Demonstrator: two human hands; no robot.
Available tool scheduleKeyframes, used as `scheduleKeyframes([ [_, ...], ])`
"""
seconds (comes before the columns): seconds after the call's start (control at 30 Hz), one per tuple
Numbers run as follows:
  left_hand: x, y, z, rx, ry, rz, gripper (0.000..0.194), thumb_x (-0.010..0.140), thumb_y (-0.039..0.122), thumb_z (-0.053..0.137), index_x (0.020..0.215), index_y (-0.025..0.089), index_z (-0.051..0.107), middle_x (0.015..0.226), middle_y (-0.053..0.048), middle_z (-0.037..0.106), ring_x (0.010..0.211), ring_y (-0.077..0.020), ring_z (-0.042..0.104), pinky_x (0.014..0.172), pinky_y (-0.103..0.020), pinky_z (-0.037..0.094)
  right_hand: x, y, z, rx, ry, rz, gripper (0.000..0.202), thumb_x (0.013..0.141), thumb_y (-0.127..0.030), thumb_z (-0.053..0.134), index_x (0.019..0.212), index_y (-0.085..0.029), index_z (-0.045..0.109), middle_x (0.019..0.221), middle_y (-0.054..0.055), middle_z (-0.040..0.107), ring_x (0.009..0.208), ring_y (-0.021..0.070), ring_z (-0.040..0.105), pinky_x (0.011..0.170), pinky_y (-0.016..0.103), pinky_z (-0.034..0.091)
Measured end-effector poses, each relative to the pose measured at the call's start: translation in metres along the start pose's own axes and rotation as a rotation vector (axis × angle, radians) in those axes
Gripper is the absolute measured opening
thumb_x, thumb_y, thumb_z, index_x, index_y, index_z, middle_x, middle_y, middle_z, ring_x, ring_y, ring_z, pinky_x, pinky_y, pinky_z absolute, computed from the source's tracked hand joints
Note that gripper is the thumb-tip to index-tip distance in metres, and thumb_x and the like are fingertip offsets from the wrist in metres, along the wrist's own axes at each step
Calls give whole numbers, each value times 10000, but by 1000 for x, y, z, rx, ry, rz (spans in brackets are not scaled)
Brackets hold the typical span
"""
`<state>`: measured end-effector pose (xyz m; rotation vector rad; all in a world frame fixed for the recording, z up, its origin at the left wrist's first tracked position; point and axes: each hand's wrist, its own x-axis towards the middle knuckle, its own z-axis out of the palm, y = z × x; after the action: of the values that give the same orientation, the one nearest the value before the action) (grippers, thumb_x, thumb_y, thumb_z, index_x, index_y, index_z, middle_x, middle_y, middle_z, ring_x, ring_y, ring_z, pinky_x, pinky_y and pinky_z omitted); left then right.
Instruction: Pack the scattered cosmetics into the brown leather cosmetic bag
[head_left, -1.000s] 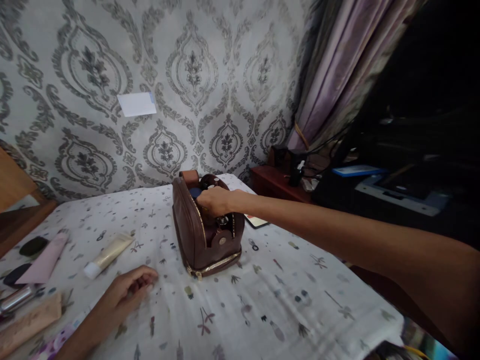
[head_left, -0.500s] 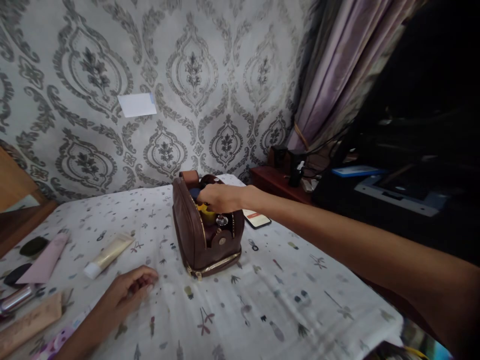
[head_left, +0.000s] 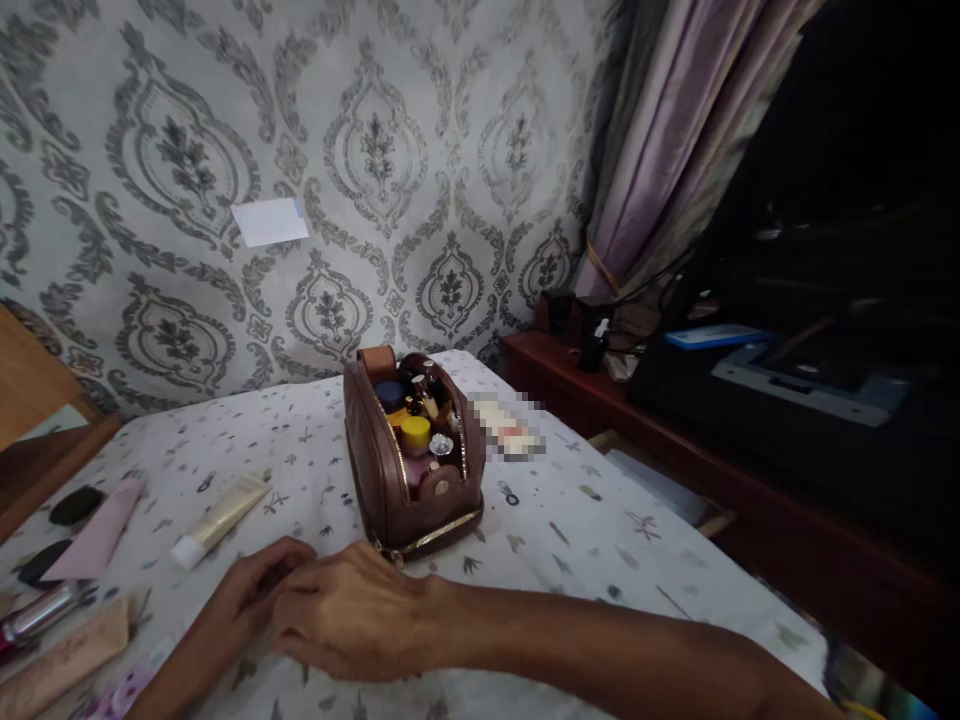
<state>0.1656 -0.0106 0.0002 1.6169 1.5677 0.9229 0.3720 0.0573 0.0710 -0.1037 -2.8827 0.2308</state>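
- Left hand [head_left: 247, 585]: low at centre-left over the white cloth with small printed motifs [head_left: 570, 560], fingers curled inward, tips partly covered by the other hand. Couldn't tell if it gripped anything.
- Right hand [head_left: 352, 618]: crossed in from the right, back up, fingers bent, meeting the left hand's fingers. Palm hidden, so couldn't tell whether it held something.
- Brown leather-look zip bag [head_left: 366, 455]: stood upright on the cloth just beyond the right hand, top gaping, gold zip teeth along both edges, lighter brown strap [head_left: 376, 358] at the far end. Lower front zip ran along the base, its gold pull near the right hand.
- Inside bag: jar with round yellow lid [head_left: 415, 432], dark blue round lid [head_left: 390, 395] behind it, clear faceted cap [head_left: 441, 445] to the right, small bottles packed further back.
- Left side of cloth: cream tube with white cap [head_left: 221, 518] nearest the left hand; further left, pale pink tube [head_left: 103, 528] between two dark flat rounded items [head_left: 76, 505], silver tube with dark red end [head_left: 45, 610], peach tube [head_left: 67, 660].
- Right of bag: flat item, pixelated [head_left: 510, 428], detail unreadable.
- Behind: grey damask wallpaper [head_left: 375, 150], white paper [head_left: 270, 221] on it.
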Motion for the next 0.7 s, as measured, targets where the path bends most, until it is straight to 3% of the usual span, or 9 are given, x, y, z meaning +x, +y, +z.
scheduleKeyframes([
  [0.13,-1,-1,-2,-15,185,-32,315,782,417,605,994,202,695,795,-44,708,768,-240,687,688,-306,561,24,-2,47,295,31,118,168,929,-333,616,890,-185,686,837,-3,719,780,157,641,565,241,366],
  [0.2,-2,-3,-8,48,319,-26,364,800,482,594,1021,204,678,843,-53,715,755,-230,690,675,-303,562,35,1,68,510,141,246,124,881,-263,664,788,-180,658,772,-22,682,730,135,615,610,213,385],
  [0.33,-6,-6,-27,274,543,5,400,831,555,561,1026,221,662,962,-60,734,817,-226,700,664,-280,554,48,8,99,915,354,486,186,788,-102,650,647,-175,552,599,-71,521,575,87,490,551,182,344],
  [0.47,-11,-5,-42,536,717,21,356,881,510,502,1044,227,645,954,-44,732,766,-204,684,632,-269,533,47,12,110,1121,437,472,180,797,-134,593,638,-180,523,575,-67,491,540,86,452,529,189,332],
  [0.7,-20,-6,-72,918,906,35,299,928,255,382,1083,167,622,1045,-111,714,1006,-261,655,887,-380,508,45,16,113,1245,370,435,182,835,-263,535,669,-191,512,576,-50,466,505,94,437,475,199,323],
])
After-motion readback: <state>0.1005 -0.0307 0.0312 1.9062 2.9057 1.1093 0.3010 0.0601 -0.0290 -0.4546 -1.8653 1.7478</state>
